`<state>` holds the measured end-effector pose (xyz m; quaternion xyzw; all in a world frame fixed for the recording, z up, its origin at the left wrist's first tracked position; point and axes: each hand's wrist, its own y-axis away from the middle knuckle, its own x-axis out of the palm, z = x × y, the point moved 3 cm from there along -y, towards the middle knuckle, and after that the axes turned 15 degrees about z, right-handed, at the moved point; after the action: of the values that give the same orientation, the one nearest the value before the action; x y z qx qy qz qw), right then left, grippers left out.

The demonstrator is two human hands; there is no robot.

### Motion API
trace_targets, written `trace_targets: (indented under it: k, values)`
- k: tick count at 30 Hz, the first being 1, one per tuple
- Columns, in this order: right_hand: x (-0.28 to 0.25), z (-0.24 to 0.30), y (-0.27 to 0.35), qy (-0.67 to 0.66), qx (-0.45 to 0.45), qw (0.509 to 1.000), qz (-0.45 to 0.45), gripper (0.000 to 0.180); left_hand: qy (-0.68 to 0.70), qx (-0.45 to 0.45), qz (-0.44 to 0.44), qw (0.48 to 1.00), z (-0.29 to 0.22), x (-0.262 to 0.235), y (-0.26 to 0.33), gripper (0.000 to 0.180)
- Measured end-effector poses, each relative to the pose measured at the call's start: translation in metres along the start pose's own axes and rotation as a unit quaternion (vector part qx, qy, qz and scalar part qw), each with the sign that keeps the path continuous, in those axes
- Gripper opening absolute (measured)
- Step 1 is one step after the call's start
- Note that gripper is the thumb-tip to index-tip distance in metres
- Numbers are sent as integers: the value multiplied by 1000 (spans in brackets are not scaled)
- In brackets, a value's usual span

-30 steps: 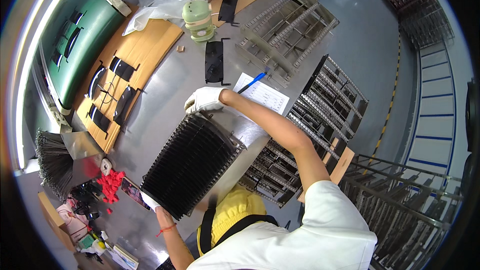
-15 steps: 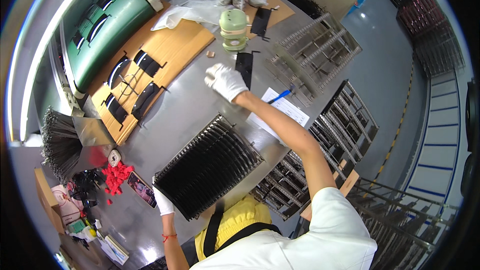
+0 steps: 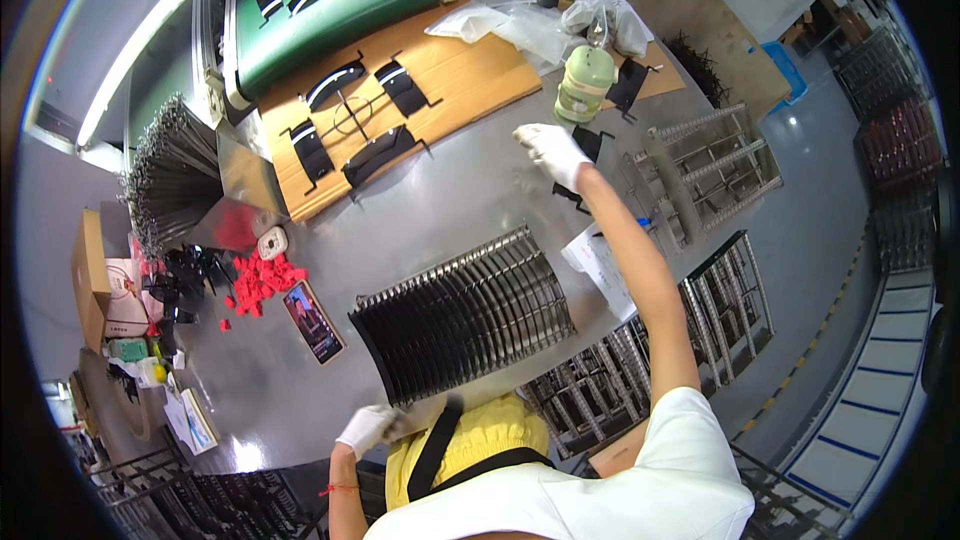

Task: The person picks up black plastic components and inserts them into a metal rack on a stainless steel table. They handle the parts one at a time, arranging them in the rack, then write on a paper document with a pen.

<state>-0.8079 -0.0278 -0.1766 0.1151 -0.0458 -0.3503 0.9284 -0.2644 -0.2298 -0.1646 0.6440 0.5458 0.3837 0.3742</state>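
Observation:
My right hand, in a white glove, reaches across the table. Its fingers are drawn together at the tips, and what they hold, if anything, is hidden. Just behind it stands a light green container; black flat pieces lie partly behind the hand. My left hand, gloved as well, is at the table's front edge below the rack's near left corner, apart from it. Its fingers are smeared, so their closure is unclear. Between my arms lies a metal rack filled with a row of black curved strips.
A phone and red small pieces lie left of the rack. Cardboard bears black curved pieces on wire frames. Empty metal racks stand at the right, with a paper sheet near them. Thin rods stand bundled far left.
The view has turned and shifted. My left hand has left the rack's left side and moved down to the table edge. My right hand now covers where a small brown block lay.

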Motion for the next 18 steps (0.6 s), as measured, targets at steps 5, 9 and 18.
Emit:
trace_targets:
  k: [5,9,18]
  values:
    - [17,33,108,-276,-180,944,-30,24,-411,315,-12,855,-29,67,-43,36]
    - [74,67,189,-249,-234,939,-34,32,-648,456,-43,608,-70,130,-100,47]
    - [182,135,332,-51,-80,995,-12,25,-490,420,-269,715,-157,94,-79,38]
